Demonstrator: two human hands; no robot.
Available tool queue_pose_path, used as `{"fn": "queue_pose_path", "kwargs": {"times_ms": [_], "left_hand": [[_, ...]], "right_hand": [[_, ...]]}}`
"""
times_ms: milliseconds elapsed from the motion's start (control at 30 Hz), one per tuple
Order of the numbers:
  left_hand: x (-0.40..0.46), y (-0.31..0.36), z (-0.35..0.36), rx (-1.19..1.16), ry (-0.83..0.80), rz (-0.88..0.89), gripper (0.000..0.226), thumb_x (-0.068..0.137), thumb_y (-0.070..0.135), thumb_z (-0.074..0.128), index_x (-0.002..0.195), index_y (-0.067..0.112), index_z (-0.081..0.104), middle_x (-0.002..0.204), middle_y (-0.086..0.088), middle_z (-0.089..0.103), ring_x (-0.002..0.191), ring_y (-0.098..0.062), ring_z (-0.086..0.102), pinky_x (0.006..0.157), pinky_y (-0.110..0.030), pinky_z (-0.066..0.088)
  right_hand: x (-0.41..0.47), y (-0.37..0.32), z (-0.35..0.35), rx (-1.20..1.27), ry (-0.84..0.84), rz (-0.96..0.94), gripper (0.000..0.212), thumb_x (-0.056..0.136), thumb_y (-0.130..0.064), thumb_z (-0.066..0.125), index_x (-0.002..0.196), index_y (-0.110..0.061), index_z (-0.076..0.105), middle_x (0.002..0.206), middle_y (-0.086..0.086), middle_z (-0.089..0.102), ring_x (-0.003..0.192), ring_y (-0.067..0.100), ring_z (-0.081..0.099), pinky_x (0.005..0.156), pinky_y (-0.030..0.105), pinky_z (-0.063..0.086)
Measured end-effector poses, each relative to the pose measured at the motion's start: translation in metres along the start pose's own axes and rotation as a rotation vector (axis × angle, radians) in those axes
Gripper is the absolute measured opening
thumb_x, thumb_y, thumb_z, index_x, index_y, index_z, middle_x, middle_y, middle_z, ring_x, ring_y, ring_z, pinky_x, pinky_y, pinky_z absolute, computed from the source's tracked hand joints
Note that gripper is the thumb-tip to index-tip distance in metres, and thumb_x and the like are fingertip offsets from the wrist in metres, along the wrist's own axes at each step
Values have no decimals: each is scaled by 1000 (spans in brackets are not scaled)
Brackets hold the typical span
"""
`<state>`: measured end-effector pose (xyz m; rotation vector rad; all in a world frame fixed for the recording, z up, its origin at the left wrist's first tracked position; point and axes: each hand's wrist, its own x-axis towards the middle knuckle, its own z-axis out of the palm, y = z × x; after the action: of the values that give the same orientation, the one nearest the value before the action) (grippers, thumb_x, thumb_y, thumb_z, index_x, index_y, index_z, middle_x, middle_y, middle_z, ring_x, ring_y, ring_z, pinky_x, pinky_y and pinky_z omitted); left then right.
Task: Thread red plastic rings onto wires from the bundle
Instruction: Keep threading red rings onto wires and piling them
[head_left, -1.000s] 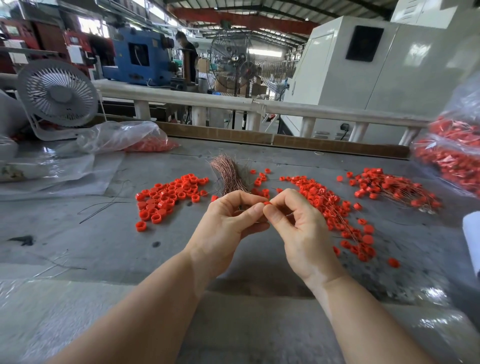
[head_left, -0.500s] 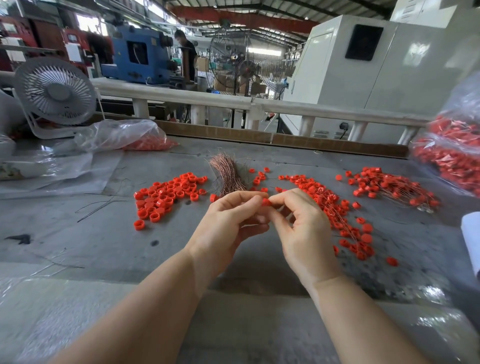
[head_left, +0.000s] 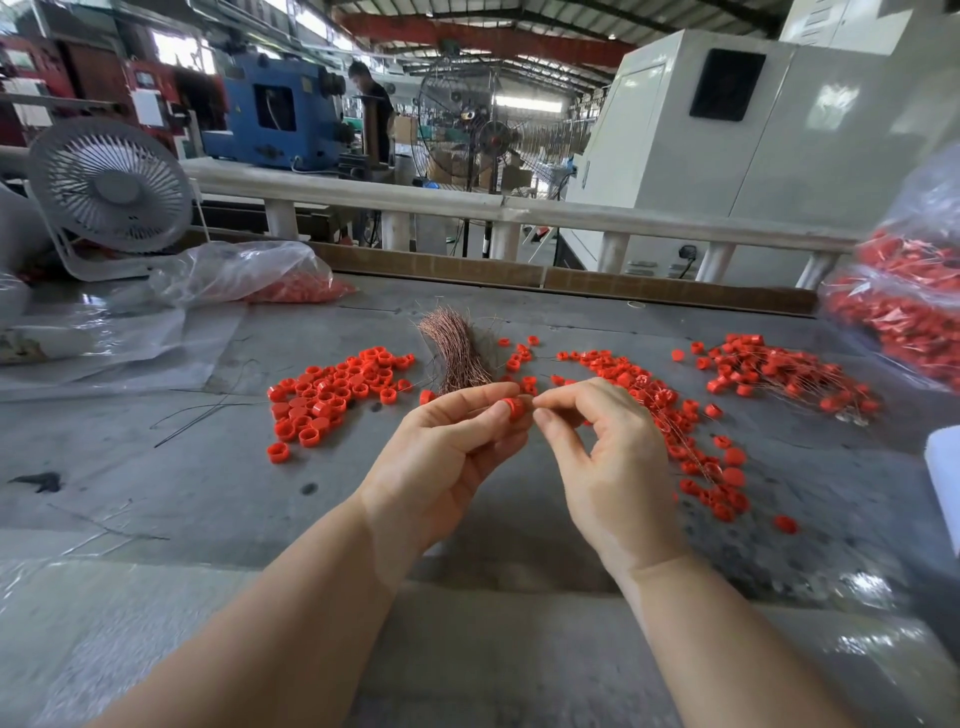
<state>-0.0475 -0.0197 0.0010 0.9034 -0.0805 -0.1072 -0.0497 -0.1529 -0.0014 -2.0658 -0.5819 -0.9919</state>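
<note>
Pinched a red ring (head_left: 515, 408) at the left hand (head_left: 447, 457) fingertips, touching the right hand (head_left: 605, 467) fingertips, which seemed to nip a wire too fine to see; wire bundle (head_left: 457, 358) just beyond both, long axis running away, nearer the left.

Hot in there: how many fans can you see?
2: a white desk fan at the table's far left, and a big pedestal fan on the floor beyond the railing. More may be hidden.
</note>
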Motion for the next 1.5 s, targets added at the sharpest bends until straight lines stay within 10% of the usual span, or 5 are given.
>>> {"fn": "queue_pose_path", "kwargs": {"times_ms": [1033,1500], "left_hand": [[-1,-1,2,164,14,46,25,90,-4,46,82,4,67,71,-6,71,65,-10,67,63,-18,55],[1,-1,1,152,46,44,14,61,5,66,75,6,67,62,-5,67,53,-8,62,57,-17,55]], "right_hand": [[0,1,2,24,-20,-32,11,79,-5,66,86,-9,72,83,-1,66,81,15,60,77,30,48],[0,1,0,34,-71,51,6,81,-3,68,80,-9,69,76,-2,63,72,9,55,66,19,44]]}}
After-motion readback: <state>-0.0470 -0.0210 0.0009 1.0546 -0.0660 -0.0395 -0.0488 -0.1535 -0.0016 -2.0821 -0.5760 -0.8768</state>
